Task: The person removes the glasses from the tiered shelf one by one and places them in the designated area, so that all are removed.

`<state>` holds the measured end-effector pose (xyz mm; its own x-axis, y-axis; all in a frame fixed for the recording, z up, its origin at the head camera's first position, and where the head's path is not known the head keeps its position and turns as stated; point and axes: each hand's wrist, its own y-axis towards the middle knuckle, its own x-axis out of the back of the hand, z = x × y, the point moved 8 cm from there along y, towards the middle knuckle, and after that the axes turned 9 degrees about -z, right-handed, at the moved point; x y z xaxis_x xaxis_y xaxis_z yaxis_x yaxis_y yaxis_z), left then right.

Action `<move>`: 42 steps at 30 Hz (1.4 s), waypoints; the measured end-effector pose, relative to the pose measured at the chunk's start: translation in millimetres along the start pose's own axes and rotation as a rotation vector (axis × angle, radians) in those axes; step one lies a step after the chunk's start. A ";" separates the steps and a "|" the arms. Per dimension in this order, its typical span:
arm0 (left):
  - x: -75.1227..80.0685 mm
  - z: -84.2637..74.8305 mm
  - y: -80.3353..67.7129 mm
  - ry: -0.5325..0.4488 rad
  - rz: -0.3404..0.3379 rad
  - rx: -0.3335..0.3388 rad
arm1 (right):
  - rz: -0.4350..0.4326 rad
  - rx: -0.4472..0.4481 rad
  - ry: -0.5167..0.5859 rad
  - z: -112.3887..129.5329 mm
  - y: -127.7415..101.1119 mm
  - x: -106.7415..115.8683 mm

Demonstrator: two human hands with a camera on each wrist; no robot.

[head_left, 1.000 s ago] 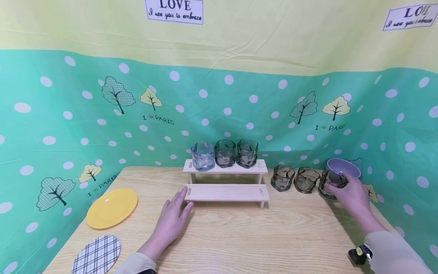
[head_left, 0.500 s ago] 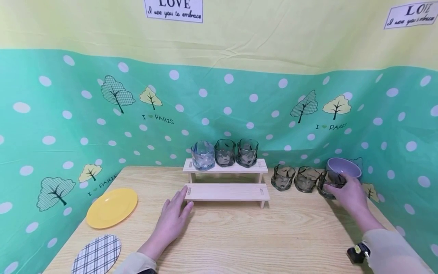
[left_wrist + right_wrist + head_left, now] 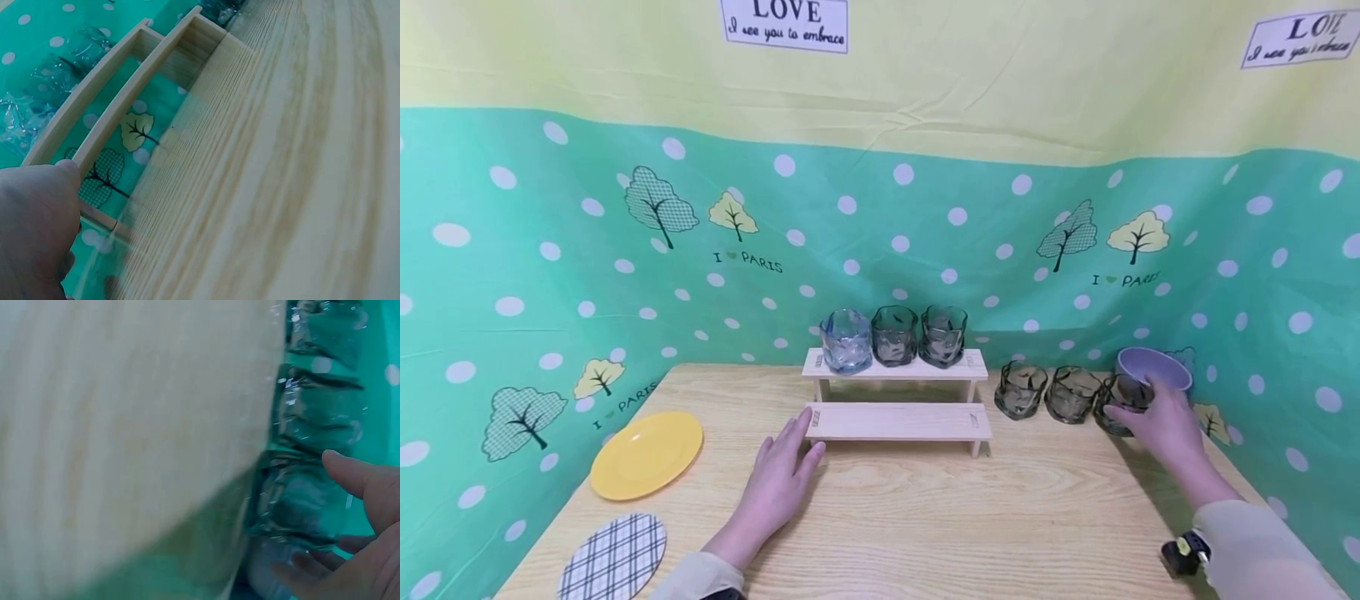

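Wooden table [image 3: 925, 517], right hand [image 3: 1165, 421] around glass [image 3: 1122, 404]

Smoky faceted glass tumbler [image 3: 1122, 404], upright on the table [image 3: 925, 517], rightmost in a row of three, just in front of a lilac bowl [image 3: 1152, 367]. Enclosed by the fingers [image 3: 350, 472] of the right hand [image 3: 1161, 421]. Touching or nearly touching the neighbouring tumbler [image 3: 1071, 394].

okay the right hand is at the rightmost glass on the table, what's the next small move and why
Probably close the right hand fully round the rightmost glass and lift it straight up. Its fingers already curl about the glass, which stands close to the next glass and the purple bowl, so a sideways pull might knock them.
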<state>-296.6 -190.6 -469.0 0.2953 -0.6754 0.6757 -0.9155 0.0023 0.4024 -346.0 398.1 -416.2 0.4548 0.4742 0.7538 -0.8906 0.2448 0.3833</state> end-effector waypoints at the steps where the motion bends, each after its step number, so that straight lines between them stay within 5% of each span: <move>1: 0.2 -0.2 -0.1 -0.001 0.001 0.001 | 0.001 0.001 0.006 3.6 -0.3 1.8; 26: -1.4 1.5 1.3 -0.002 0.012 0.011 | 0.014 0.011 0.040 80.8 1.6 19.8; 42: 2.7 -2.8 -0.9 -0.009 -0.035 -0.024 | 0.002 0.092 0.165 160.5 -0.8 10.2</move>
<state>-294.2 -190.4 -465.8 0.3248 -0.6818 0.6555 -0.8977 -0.0042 0.4405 -341.1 267.0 -323.2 0.4410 0.6086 0.6597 -0.8844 0.1694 0.4349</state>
